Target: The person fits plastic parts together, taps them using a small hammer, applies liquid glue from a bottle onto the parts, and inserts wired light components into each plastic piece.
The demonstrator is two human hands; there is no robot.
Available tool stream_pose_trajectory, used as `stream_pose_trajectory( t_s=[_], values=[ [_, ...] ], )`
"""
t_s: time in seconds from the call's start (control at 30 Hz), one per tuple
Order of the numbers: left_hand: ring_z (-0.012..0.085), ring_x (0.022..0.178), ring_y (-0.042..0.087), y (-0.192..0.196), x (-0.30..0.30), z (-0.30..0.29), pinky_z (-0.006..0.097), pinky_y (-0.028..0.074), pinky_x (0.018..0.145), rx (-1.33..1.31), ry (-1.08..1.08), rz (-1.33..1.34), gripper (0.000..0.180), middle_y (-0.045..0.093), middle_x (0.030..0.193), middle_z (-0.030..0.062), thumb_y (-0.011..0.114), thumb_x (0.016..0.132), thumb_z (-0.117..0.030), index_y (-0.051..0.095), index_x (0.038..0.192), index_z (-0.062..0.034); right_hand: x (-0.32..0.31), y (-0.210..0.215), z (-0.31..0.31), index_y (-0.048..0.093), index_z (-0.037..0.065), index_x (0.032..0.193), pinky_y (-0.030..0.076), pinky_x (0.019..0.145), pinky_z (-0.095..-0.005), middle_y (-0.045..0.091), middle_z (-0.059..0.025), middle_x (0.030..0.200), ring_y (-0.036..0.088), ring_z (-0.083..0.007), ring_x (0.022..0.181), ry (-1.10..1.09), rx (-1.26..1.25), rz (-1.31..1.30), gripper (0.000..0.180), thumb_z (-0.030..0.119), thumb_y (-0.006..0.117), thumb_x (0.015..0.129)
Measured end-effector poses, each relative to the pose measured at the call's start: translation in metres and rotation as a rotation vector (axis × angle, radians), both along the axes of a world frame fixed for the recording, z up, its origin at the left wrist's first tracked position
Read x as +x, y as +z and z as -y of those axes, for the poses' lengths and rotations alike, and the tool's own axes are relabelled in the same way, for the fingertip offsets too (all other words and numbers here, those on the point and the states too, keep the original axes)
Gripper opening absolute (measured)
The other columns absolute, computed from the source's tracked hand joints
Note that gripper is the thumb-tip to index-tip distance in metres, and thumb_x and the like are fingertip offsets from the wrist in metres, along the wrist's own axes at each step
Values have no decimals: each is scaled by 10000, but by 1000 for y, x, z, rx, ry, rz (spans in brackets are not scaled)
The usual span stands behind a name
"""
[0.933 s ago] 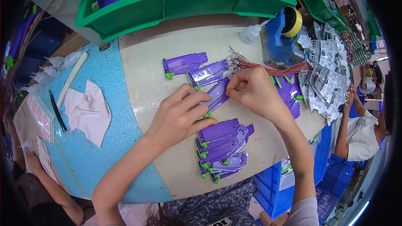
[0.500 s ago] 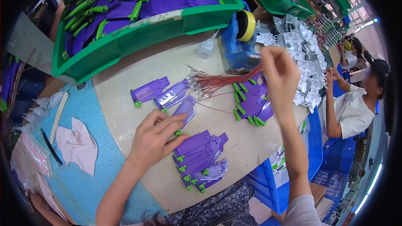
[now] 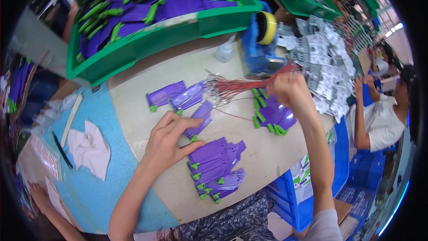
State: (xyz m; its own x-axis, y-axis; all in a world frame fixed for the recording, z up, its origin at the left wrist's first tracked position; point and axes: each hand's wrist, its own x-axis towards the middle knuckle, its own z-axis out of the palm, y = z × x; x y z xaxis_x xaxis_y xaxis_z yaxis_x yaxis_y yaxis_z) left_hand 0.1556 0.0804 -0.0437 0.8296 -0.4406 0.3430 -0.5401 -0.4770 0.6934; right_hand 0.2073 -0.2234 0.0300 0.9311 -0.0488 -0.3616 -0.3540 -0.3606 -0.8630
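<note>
We rest our left hand (image 3: 167,145) flat on the bench (image 3: 147,85), fingers spread and open, with the fingertips pressing on one purple sleeve with a green tip (image 3: 199,119). This sleeve lies near the middle of the bench top, tilted, just beside two more purple sleeves (image 3: 178,97) that lie side by side toward the far left part of the bench.

Our right hand (image 3: 290,90) is raised at the far right part of the bench. It is closed around one end of a bundle of red wires (image 3: 236,87). The bundle runs leftward from the hand, and its loose ends fan out above the bench near the two sleeves.

Below the right hand lies a small cluster of purple sleeves (image 3: 273,116) with green tips pointing left. Near the front edge of the bench, just right of our left hand, sits a larger stack of purple sleeves (image 3: 216,163), its green tips toward the front left.

Along the far edge stands a green bin (image 3: 178,29) filled with purple and green parts. To its right we see a blue tape dispenser (image 3: 261,44) holding a yellow roll, and a heap of grey packets (image 3: 321,58) at the far right corner. A white cloth (image 3: 91,148) and a black pen (image 3: 61,150) lie on the blue mat (image 3: 96,196) at the left. Another person in a white top (image 3: 379,120) sits beyond the right edge.
</note>
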Motion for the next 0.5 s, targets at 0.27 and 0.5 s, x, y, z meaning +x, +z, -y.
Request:
stream_pose_trajectory(
  t_s=[0.27,0.5],
  values=[
    [258,924,583,-6,-1,7,362,509,836,-55,15,-122,764,712,1103,37,843,675,-169,486,1342,-61,-54,-49,-82,718,47,1161,379,541,-244,638,-12,750,476,-72,606,512,330,47,256,192,622,973],
    [255,891,611,-16,-10,6,358,539,752,-83,64,124,503,646,1040,76,811,677,-156,609,1124,-44,-52,-50,-91,685,10,1190,389,478,-298,601,-107,666,499,-135,507,585,-25,219,286,103,628,926]
  ],
)
